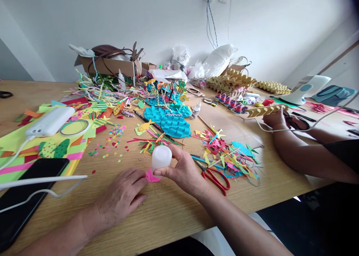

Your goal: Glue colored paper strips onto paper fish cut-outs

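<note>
On a wooden table (174, 215), a flat left hand (122, 192) touches pink paper (152, 177); the right hand (187, 173) grips an upturned white bottle (162, 158).

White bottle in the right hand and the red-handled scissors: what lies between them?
In the head view, the right hand itself, closed around the white bottle, lies between it and the red-handled scissors.

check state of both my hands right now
Left hand: open, touching a flat pink paper cutout.
Right hand: holding a cylindrical white plastic bottle.
</note>
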The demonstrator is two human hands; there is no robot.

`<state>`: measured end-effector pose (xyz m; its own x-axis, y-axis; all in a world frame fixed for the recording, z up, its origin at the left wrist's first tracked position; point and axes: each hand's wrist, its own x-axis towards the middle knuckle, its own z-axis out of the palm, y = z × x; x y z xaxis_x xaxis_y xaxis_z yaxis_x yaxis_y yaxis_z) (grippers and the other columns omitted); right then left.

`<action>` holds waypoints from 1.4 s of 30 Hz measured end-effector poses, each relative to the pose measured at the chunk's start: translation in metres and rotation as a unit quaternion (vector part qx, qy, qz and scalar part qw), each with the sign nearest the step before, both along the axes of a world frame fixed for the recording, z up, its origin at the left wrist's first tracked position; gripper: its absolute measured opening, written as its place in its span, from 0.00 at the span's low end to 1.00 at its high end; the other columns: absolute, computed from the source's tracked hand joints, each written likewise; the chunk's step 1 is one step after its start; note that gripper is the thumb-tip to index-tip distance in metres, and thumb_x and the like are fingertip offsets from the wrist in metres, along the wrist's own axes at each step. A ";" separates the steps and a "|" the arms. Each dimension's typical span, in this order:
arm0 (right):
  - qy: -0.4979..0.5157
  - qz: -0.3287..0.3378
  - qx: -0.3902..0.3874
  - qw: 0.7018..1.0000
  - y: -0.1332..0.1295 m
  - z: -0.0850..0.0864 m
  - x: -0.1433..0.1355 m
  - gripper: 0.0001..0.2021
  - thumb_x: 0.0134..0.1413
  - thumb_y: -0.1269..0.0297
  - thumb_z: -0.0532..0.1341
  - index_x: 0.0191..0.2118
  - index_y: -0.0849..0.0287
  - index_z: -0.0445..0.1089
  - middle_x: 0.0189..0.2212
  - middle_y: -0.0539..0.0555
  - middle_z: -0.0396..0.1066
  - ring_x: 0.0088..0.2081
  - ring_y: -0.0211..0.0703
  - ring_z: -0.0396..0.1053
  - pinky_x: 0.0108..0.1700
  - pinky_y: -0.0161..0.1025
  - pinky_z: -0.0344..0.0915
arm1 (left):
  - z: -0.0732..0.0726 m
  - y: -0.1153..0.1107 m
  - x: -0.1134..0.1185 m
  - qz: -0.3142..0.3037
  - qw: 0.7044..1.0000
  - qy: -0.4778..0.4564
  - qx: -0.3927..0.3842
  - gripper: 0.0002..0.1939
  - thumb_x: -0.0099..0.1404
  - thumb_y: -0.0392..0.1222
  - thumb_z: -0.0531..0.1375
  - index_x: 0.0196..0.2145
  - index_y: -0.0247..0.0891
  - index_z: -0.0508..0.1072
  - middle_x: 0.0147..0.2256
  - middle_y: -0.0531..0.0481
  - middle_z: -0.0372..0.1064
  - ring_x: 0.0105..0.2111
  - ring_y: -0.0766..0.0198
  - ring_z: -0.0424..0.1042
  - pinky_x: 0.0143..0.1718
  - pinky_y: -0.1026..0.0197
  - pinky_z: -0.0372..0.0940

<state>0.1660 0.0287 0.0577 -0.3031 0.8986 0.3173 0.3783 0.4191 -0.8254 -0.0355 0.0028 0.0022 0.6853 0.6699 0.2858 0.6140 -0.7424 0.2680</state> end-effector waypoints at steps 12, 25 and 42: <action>-0.001 -0.011 0.028 1.000 -0.006 -0.005 -0.006 0.20 0.38 0.50 0.66 0.34 0.61 0.68 0.28 0.50 0.68 0.31 0.41 0.64 0.32 0.33 0.59 | 0.000 0.000 -0.001 -0.005 1.000 -0.012 0.004 0.17 0.56 0.31 0.56 0.44 0.41 0.65 0.42 0.48 0.65 0.43 0.57 0.65 0.44 0.54 0.62; 0.004 -0.017 0.006 1.000 -0.011 0.001 -0.002 0.21 0.37 0.50 0.67 0.34 0.60 0.67 0.28 0.50 0.68 0.31 0.41 0.65 0.32 0.34 0.60 | -0.002 0.001 -0.002 -0.013 1.000 -0.016 -0.005 0.17 0.57 0.30 0.56 0.44 0.41 0.65 0.43 0.48 0.65 0.43 0.57 0.64 0.45 0.53 0.62; -0.009 -0.026 0.008 1.000 -0.012 -0.002 0.005 0.23 0.36 0.49 0.67 0.36 0.60 0.68 0.32 0.52 0.70 0.34 0.44 0.66 0.34 0.35 0.60 | 0.001 0.000 -0.001 -0.002 1.000 -0.008 -0.005 0.13 0.57 0.31 0.56 0.40 0.40 0.67 0.42 0.47 0.65 0.43 0.56 0.65 0.44 0.52 0.63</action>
